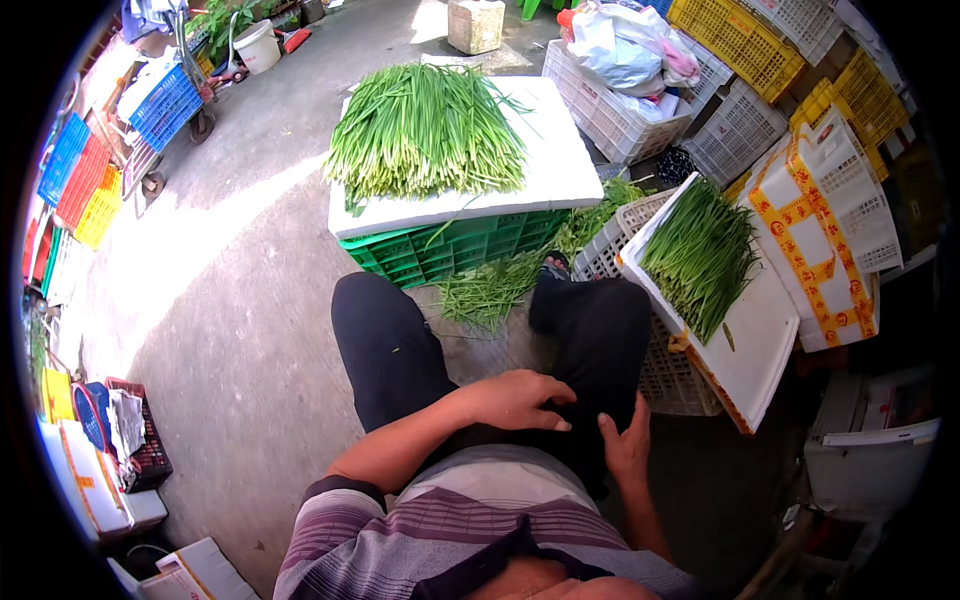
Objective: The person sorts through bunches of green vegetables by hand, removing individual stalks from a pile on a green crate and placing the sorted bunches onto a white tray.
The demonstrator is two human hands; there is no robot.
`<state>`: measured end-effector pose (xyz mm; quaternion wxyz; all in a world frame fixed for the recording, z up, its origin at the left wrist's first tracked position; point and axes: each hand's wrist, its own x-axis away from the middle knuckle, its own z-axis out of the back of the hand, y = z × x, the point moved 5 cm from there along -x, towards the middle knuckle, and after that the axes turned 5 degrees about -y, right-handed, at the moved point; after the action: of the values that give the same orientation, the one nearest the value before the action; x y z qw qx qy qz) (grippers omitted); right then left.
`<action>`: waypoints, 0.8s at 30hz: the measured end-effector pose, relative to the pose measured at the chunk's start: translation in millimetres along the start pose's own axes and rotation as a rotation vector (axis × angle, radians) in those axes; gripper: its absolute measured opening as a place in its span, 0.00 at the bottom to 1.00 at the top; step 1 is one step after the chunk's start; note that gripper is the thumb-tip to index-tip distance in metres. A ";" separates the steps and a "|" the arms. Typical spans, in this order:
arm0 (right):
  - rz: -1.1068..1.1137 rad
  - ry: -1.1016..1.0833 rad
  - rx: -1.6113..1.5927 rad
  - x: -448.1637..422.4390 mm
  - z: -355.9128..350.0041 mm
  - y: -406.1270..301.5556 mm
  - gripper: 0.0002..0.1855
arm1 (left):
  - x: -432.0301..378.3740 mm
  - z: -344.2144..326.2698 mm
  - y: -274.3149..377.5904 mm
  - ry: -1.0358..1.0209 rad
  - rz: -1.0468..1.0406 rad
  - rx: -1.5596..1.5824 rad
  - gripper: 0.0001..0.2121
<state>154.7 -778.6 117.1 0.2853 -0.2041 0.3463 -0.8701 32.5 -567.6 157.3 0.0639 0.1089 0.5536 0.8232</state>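
Observation:
My left hand (pixel 525 401) reaches across my lap with its fingers apart and nothing in it. Against the outer side of my right thigh is my right hand (pixel 628 442), thumb and fingers spread, also holding nothing. Before my knees, a large pile of garlic chives (pixel 431 131) lies on a white foam lid (pixel 559 142), pale cut ends towards me. That lid rests on a green plastic crate (pixel 457 244). To my right, a smaller bundle of garlic chives (pixel 701 259) lies on a second, tilted foam lid (pixel 757 315) atop a pale plastic crate (pixel 679 371).
Loose green trimmings (pixel 491 292) litter the floor by my foot. Bags (pixel 626 45) fill a white crate (pixel 600 105) at the back right. A taped foam box (pixel 814 247) stands beyond the tilted lid. A hand cart (pixel 150 161) with a blue crate (pixel 165 109) stands far left.

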 end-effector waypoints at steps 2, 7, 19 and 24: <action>-0.005 0.021 0.020 3.0 -0.9 -1.1 0.40 | -4.7 -4.0 -3.7 -0.006 -0.008 0.008 0.27; -0.090 0.111 0.157 6.5 3.8 3.5 0.36 | -16.3 -3.9 4.8 0.023 -0.078 0.001 0.27; 0.228 0.171 0.114 -3.0 29.7 -21.9 0.33 | 12.6 27.1 54.3 0.054 -0.183 -0.088 0.26; 0.446 -0.001 -0.258 -112.3 12.3 -118.8 0.19 | 37.3 73.8 47.5 0.149 -0.074 -0.031 0.26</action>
<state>204.0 -642.0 193.1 0.4418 -0.1576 0.4909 -0.7342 15.5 -510.9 232.2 0.0543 0.0257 0.5474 0.8347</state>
